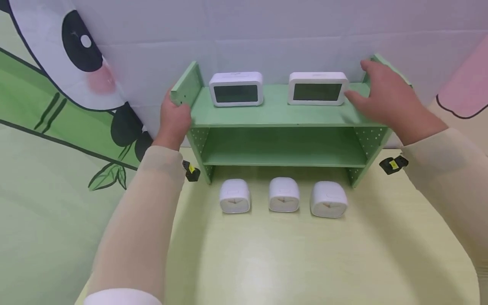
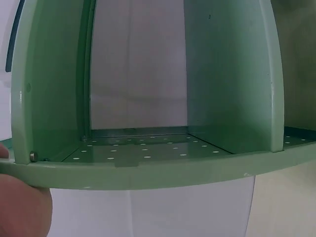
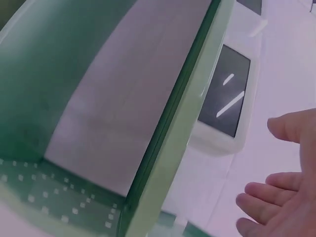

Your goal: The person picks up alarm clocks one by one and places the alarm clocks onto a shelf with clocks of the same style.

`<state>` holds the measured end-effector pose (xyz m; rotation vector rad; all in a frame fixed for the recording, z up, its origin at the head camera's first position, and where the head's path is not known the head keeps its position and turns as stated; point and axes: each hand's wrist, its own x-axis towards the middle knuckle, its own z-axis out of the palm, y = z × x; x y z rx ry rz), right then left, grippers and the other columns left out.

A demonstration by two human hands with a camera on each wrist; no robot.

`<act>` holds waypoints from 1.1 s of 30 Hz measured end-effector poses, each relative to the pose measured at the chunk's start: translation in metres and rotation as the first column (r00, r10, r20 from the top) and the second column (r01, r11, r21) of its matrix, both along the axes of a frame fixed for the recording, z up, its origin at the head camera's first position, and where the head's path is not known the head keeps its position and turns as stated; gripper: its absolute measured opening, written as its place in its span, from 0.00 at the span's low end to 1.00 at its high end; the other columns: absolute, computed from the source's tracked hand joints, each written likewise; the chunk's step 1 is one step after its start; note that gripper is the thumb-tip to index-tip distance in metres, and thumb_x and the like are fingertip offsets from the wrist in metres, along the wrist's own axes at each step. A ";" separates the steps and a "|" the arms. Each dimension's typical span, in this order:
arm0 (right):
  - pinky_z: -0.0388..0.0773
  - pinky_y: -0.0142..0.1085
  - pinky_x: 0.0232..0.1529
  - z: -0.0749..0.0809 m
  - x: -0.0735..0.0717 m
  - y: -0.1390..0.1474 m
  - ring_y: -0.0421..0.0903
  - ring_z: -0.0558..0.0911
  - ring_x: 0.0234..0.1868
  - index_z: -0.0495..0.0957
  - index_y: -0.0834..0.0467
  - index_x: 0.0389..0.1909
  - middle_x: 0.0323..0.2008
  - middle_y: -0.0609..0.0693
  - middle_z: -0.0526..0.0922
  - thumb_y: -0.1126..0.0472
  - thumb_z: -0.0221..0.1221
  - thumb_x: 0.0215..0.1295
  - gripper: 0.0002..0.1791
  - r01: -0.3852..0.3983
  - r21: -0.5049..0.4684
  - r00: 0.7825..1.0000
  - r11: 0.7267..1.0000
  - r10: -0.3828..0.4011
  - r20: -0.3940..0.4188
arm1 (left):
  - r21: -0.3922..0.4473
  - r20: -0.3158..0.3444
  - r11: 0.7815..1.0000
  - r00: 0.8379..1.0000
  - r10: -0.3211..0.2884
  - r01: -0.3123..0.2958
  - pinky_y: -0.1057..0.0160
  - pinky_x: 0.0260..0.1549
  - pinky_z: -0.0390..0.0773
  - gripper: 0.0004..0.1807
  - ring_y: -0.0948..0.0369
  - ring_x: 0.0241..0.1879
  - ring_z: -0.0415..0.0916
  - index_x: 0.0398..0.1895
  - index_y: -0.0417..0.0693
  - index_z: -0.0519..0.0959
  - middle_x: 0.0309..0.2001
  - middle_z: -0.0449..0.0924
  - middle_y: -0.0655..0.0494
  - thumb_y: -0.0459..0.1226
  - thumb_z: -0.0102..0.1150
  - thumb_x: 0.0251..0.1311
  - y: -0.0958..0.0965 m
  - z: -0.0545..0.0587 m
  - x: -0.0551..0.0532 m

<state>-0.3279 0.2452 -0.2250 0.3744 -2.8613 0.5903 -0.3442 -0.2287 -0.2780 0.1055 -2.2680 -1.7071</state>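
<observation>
A green two-tier shelf (image 1: 284, 146) stands against the wall. My left hand (image 1: 173, 118) grips its left side panel (image 1: 188, 87), thumb on the inner face; part of that thumb (image 2: 24, 205) shows in the left wrist view. On the top board sit two white digital clocks with dark screens, a left clock (image 1: 236, 90) and a right clock (image 1: 318, 89). My right hand (image 1: 389, 99) is spread beside the right clock, thumb close to its edge and fingers near the right side panel (image 1: 389, 67). In the right wrist view, the right fingers are apart and hold nothing.
Three small white analog clocks, a left one (image 1: 234, 196), a middle one (image 1: 284, 195) and a right one (image 1: 328, 199), stand in a row on the pale table (image 1: 267, 254) before the shelf. A cartoon-printed cloth (image 1: 152, 63) covers the wall behind.
</observation>
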 end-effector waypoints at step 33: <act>0.75 0.41 0.53 -0.044 0.005 0.050 0.49 0.74 0.57 0.57 0.51 0.81 0.72 0.58 0.67 0.44 0.52 0.73 0.39 0.218 -0.515 0.964 0.829 -0.266 -0.020 | -0.378 0.132 0.916 0.987 -0.089 0.133 0.39 0.66 0.66 0.28 0.41 0.70 0.65 0.75 0.39 0.65 0.70 0.69 0.40 0.38 0.53 0.75 -0.008 -0.156 0.153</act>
